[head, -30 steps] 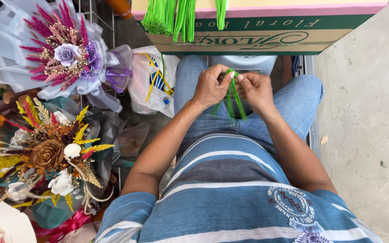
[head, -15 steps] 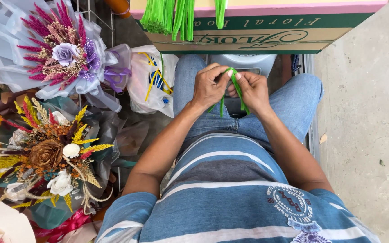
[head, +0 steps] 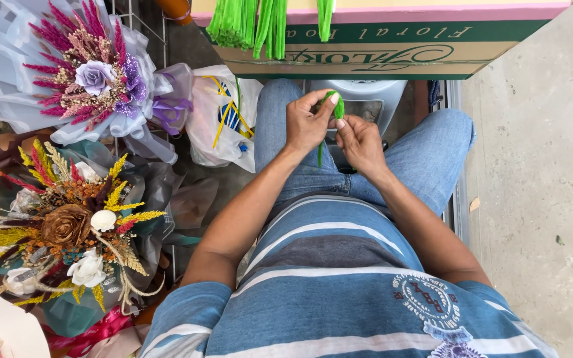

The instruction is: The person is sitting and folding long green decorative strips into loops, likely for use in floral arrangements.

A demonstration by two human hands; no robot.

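Observation:
My left hand (head: 308, 122) and my right hand (head: 361, 140) meet above my lap, both pinching a bent green pipe cleaner (head: 334, 106). Its folded top sticks up between my fingertips and one thin end hangs down below my left hand. I sit with blue jeans (head: 426, 156) on my legs and a striped blue shirt. More green pipe cleaners (head: 254, 23) lie in bundles on a cardboard box (head: 392, 53) just beyond my knees.
A purple and pink bouquet (head: 91, 76) in white wrap lies at the upper left. A brown and yellow dried bouquet (head: 67, 222) sits below it. A white plastic bag (head: 223, 113) lies beside my left knee. Bare concrete floor (head: 538, 199) runs along the right.
The long open loop of green pipe cleaner has been folded down into a short tight bundle between my fingertips. Both hands have stayed over my lap.

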